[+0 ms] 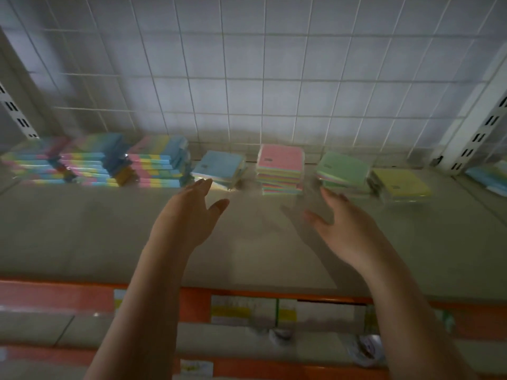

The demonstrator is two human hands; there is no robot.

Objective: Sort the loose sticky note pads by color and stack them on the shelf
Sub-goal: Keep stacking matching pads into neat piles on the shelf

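Note:
Four piles of wrapped sticky note pads stand along the back of the grey shelf (82,231): a blue-topped pile (219,167), a taller pink-topped stack (281,165), a green-topped pile (343,168) and a yellow-topped pile (402,183). My left hand (189,215) hovers just in front of the blue-topped pile, fingers straight, holding nothing. In front of the green-topped pile my right hand (345,229) reaches forward with spread fingers, also holding nothing. The view is blurred.
Rows of multicoloured pad packs (93,163) fill the shelf's back left. A white wire grid (247,78) backs the shelf, with slotted uprights (477,133) at both sides. More pads (491,176) lie at the far right. An orange price rail (55,294) with labels runs below.

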